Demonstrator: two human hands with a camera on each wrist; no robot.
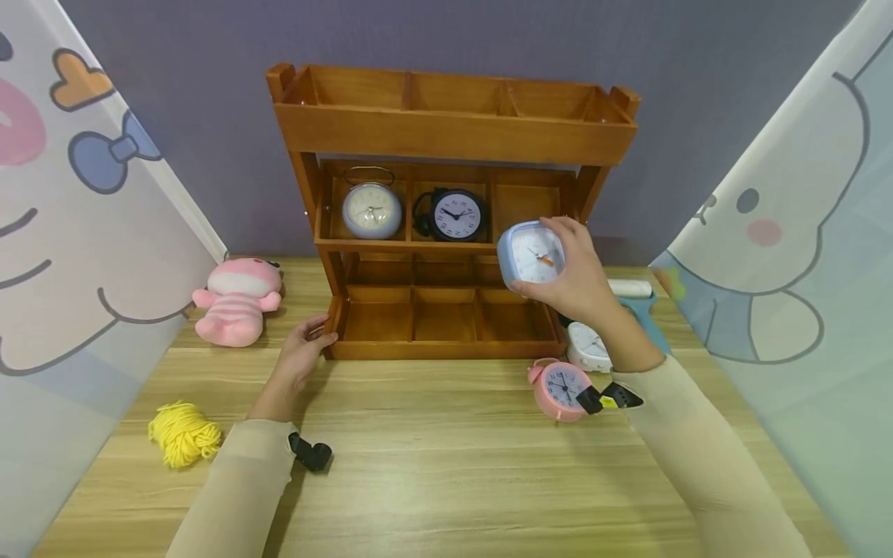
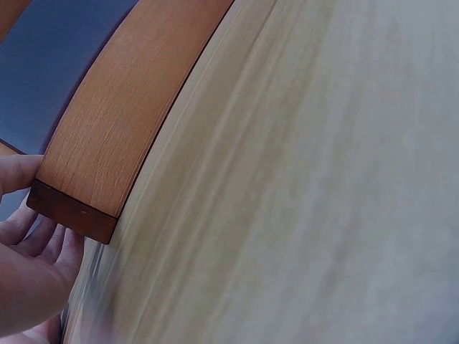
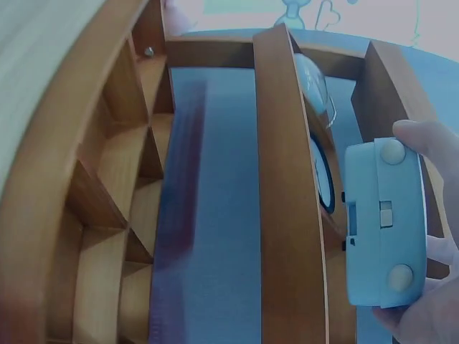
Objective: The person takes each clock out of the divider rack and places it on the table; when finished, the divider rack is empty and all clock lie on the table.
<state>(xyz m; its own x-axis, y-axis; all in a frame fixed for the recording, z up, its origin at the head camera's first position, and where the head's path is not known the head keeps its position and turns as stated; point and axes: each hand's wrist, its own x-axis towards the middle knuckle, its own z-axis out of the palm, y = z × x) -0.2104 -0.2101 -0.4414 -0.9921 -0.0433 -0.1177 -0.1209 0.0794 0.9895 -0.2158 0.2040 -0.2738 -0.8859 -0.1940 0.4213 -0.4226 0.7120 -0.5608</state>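
Note:
My right hand (image 1: 575, 267) grips a light-blue, rounded-square alarm clock (image 1: 538, 256) by its edges, thumb below and fingers on top. It is held in front of the right end of the middle tier, its white face toward me. The right wrist view shows the clock's underside (image 3: 387, 222) with two round feet. My left hand (image 1: 305, 349) holds the lower left end of the wooden shelf (image 1: 446, 350), thumb on one side and fingers on the other. On the middle tier stand a pale-blue round clock (image 1: 372, 211) and a black round clock (image 1: 456, 215).
A pink alarm clock (image 1: 562, 391) and a white clock (image 1: 587, 346) sit by the shelf's lower right corner. Behind my right forearm is a lint roller (image 1: 631, 289). A pink plush toy (image 1: 237, 302) and yellow yarn (image 1: 183, 434) lie on the left of the table (image 1: 432, 465).

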